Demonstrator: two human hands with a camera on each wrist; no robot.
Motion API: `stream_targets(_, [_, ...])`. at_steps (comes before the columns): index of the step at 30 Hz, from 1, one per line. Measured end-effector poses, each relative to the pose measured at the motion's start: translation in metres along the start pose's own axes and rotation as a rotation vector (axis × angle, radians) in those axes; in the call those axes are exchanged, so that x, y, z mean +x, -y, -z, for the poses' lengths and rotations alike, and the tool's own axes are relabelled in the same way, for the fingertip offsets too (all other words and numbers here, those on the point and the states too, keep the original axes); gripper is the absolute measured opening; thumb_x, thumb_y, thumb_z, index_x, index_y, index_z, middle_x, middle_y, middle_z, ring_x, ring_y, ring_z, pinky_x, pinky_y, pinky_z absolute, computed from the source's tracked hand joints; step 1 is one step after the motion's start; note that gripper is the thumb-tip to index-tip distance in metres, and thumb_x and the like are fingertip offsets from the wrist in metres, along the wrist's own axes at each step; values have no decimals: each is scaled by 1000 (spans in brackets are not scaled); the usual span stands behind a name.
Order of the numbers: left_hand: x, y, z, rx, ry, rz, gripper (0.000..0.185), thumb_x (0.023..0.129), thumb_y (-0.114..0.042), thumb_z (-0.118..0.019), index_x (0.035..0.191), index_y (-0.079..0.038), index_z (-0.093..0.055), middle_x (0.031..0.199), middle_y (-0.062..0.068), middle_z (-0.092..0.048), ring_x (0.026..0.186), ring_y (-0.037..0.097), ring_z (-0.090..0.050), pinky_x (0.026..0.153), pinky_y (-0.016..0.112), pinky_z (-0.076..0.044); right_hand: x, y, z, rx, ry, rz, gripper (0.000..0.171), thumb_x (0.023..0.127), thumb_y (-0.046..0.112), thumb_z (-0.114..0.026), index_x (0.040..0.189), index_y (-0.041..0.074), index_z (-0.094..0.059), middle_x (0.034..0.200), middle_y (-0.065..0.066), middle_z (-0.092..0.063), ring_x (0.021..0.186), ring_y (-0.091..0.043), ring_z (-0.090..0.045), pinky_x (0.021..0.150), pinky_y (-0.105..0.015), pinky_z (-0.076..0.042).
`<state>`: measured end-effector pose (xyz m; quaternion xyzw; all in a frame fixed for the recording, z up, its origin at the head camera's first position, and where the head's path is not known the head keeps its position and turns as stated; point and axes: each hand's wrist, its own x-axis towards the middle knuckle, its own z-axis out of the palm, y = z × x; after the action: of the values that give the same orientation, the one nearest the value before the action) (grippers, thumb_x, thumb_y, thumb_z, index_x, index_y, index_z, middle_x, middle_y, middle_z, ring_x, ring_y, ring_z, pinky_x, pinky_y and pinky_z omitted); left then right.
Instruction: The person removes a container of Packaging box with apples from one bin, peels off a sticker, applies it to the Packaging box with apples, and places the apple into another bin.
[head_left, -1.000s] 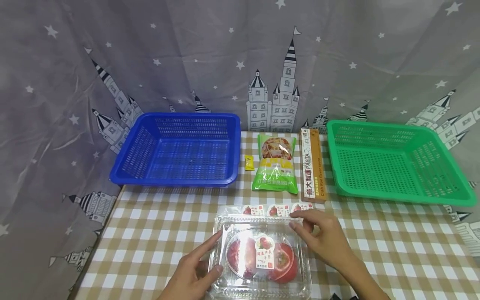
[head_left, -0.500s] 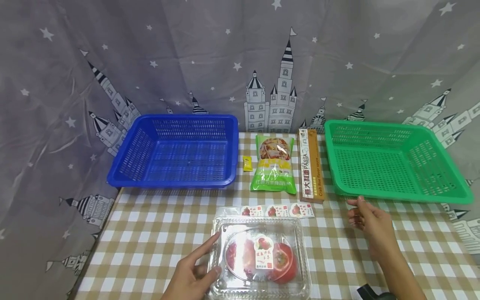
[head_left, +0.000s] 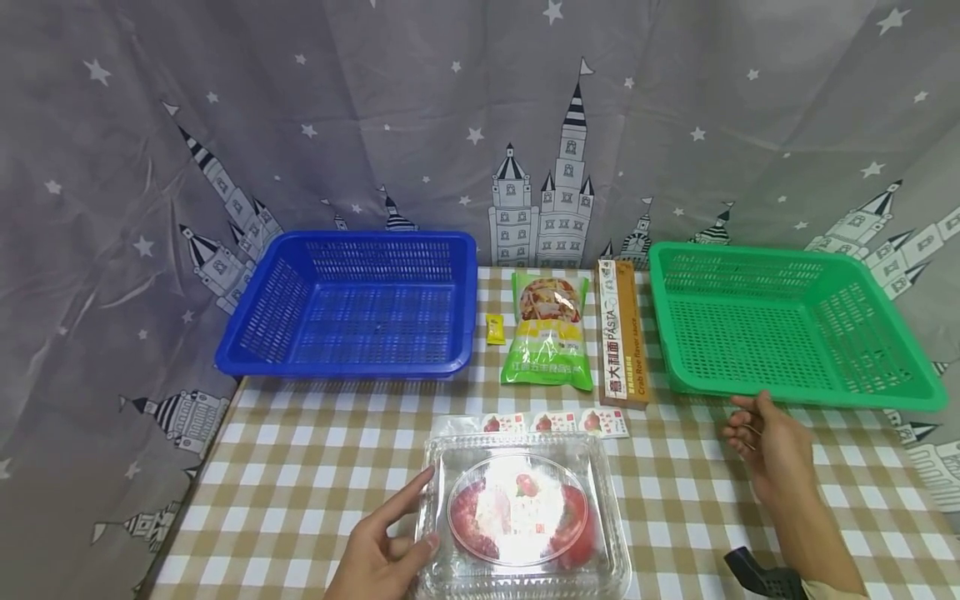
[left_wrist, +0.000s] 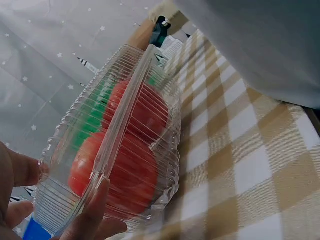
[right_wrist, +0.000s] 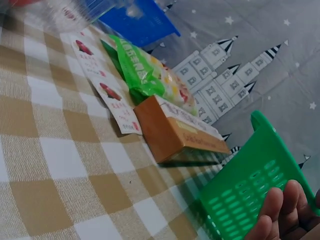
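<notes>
A clear plastic clamshell box (head_left: 525, 575) holding two red apples (left_wrist: 135, 110) sits at the front middle of the table in the head view, with glare over its lid. My left hand (head_left: 386, 542) grips its left end, fingers and thumb on either side of the rim in the left wrist view. At the right, my right hand (head_left: 776, 450) is at the front rim of the green basket (head_left: 810, 396), holding nothing. Its thumb tip overlaps that rim, and its loosely curled fingers (right_wrist: 287, 205) show in front of the basket's side in the right wrist view.
Behind the box lies a strip of apple stickers (head_left: 551, 423). Farther back are a small yellow packet (head_left: 495, 328), a green food bag (head_left: 547, 333) and a pasta box (head_left: 621, 333). A blue basket (head_left: 345, 367) stands at back left, before a grey curtain (head_left: 420, 100).
My right hand has left the clamshell box's far right corner and moved right to the green basket's front rim. My left hand stays on the box, whose lid now shows more glare.
</notes>
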<state>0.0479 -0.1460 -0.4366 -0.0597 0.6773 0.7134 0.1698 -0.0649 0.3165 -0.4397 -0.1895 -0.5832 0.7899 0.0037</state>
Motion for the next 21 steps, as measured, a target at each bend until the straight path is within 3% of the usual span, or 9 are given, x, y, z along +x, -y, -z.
stream_targets(4, [2,-13,-1,62,-36,-13,71,86,3,-69,149,-21,-45,138,28,-41,52,17,-62,44,26,-52,3,-2,0,-20,-37,5,36,102,39,-46,102,8,-64,76,-1,-59,65,-14,-59,57,-24,-52])
stream_targets(8, [6,-31,0,117,-42,-81,69,86,3,-68,148,-20,-46,134,28,-44,59,25,-68,45,32,-54,4,-3,0,-31,-36,32,33,102,37,-48,101,8,-64,77,-1,-58,66,-12,-58,57,-22,-51])
stream_targets(15, [25,-62,-2,109,102,-270,68,90,4,-64,151,-15,-40,134,32,-42,61,23,-68,45,35,-55,5,-4,1,-51,-68,50,32,101,38,-51,97,11,-67,75,0,-58,66,-12,-59,57,-22,-51])
stream_targets(21, [52,-92,-21,81,176,-253,70,90,3,-64,151,-18,-40,140,29,-39,59,20,-66,47,41,-56,7,-5,1,-53,-62,67,32,102,35,-51,99,7,-66,74,-1,-58,65,-11,-59,56,-21,-50])
